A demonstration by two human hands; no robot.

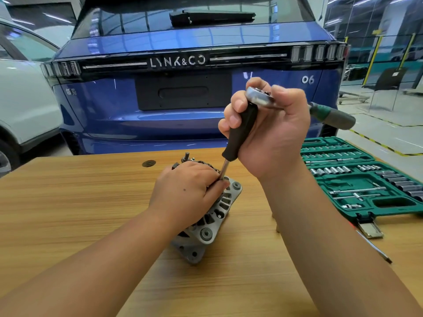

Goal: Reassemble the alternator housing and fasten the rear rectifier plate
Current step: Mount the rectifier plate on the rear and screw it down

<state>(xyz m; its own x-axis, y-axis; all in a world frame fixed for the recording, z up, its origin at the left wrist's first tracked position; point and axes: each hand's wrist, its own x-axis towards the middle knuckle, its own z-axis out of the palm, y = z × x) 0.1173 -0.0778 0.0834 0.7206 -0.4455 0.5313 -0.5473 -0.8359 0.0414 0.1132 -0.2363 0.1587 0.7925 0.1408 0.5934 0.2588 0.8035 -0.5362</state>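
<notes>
A grey cast-metal alternator housing (207,221) lies on its side near the middle of the wooden bench (75,202). The left hand (187,193) rests over its upper end, fingers curled around it. The right hand (267,131) grips both a black-handled screwdriver (240,133), its shaft angled down to the alternator's rear, and a chrome ratchet wrench with a green handle (332,115). An open green socket set case (366,179) sits at right.
</notes>
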